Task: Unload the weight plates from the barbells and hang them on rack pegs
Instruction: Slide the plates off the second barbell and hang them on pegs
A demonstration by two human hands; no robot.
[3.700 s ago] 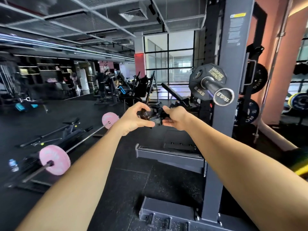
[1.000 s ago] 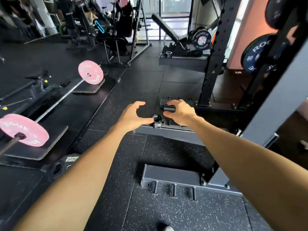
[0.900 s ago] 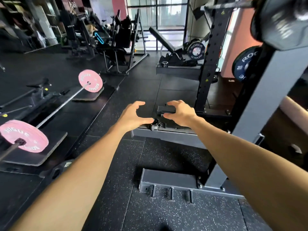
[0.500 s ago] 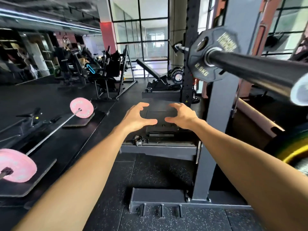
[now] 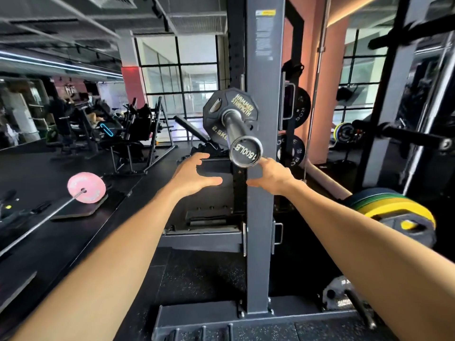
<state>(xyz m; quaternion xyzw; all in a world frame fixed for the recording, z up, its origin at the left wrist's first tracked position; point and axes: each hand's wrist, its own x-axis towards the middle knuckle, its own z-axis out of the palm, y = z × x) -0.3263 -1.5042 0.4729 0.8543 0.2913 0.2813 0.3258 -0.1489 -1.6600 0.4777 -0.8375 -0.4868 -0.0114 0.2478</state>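
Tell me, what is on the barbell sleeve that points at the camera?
One small black plate, marked Hammer Strength, sits far back on the barbell sleeve. No collar shows in front of it. The grey upright covers whatever lies behind the plate.

Collar gone; hands (image 5: 194, 174) empty, up by sleeve end (image 5: 245, 151).

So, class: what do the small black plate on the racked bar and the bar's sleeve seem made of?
Small black plate: probably rubber- or urethane-coated, judging by its matte black face with raised yellow lettering. Bar's sleeve: metal, dark along its length, with a shiny, reflective end cap.
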